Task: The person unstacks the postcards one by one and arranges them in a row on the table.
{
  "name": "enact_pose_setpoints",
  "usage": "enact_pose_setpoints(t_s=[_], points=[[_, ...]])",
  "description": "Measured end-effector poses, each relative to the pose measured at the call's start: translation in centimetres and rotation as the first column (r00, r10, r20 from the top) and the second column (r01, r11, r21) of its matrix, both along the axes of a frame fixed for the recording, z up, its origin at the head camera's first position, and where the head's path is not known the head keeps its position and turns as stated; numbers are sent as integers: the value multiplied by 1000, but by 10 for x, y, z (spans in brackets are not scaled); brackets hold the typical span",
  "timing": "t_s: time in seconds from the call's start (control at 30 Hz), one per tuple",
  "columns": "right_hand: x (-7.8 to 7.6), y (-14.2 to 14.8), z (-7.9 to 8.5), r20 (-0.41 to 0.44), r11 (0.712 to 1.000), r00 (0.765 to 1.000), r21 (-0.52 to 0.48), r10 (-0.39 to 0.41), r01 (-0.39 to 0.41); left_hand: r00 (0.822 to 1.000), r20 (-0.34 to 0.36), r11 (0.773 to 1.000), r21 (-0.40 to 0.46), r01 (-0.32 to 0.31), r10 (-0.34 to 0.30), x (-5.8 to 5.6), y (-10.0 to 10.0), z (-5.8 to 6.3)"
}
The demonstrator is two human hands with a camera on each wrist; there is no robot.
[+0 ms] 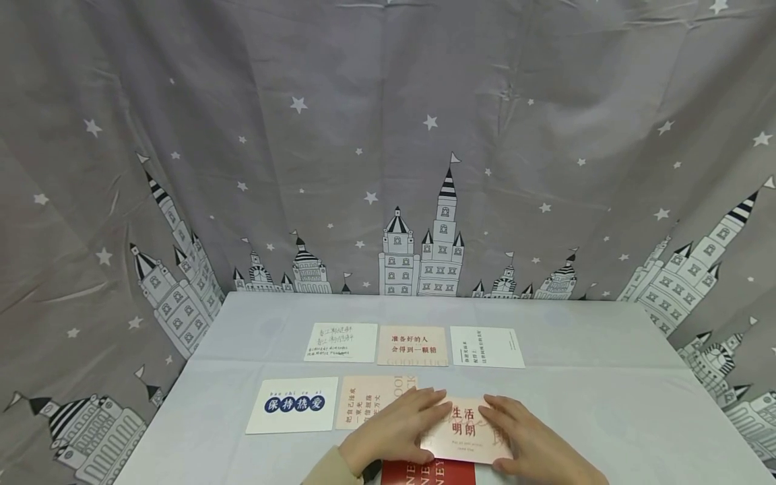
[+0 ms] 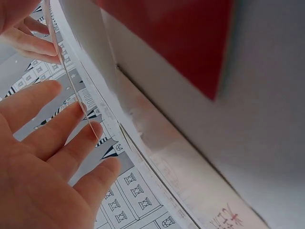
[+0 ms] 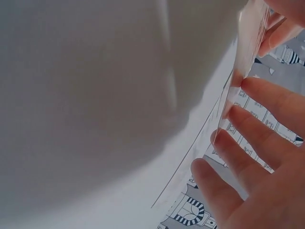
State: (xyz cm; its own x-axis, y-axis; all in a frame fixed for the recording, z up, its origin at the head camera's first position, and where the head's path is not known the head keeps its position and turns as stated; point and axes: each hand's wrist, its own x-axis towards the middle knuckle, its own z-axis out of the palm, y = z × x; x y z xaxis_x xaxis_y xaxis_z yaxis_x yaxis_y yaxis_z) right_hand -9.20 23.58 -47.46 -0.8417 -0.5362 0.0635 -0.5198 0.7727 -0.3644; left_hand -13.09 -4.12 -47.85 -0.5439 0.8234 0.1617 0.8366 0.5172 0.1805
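Observation:
Both hands hold a pink card (image 1: 465, 431) with red characters between them, tilted up at the near side of the table. My left hand (image 1: 397, 428) grips its left edge, fingers along the top and thumb lower down. At the opposite edge, my right hand (image 1: 533, 441) grips it the same way. Several thin layered edges (image 3: 252, 43) show in the right wrist view, so more cards may sit behind the front one. Below it a red card (image 1: 448, 473) with pale lettering lies partly hidden. Next to my left hand is another pink card (image 1: 364, 404), partly covered by that hand.
A white card with blue circles (image 1: 294, 404) lies at the left. Behind stand out a handwritten white card (image 1: 341, 342), a pink card (image 1: 413, 345) and a white printed card (image 1: 487, 347) in a row. A grey castle-print curtain (image 1: 388, 135) borders the white table (image 1: 606, 377).

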Motion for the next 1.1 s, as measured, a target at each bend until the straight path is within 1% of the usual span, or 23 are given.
enact_pose_setpoints(t_s=[0.17, 0.27, 0.57, 0.67, 0.8, 0.9, 1.1], points=[[-5, 4, -4, -94, 999, 995, -2, 40, -40, 1000, 20, 1000, -6, -13, 14, -4, 3, 0], [-9, 5, -4, -116, 998, 991, -5, 58, -59, 999, 28, 1000, -15, -26, 26, -6, 5, -1], [-21, 8, -4, -25, 999, 999, -14, 40, -40, 998, 22, 998, -27, -51, 52, -16, 10, -4], [-25, 8, -3, 1, 999, 999, -14, 34, -34, 997, 34, 997, -38, -67, 68, -19, 12, -4], [-30, 9, -3, 19, 999, 999, -9, 31, -30, 995, 54, 995, -58, -80, 83, -23, 15, -2], [-33, 9, -3, 17, 1000, 999, -6, 28, -28, 994, 62, 994, -67, -81, 86, -26, 16, -1], [-38, 10, -2, 21, 999, 999, -17, 28, -27, 992, 79, 993, -65, -96, 101, -32, 18, -4]])
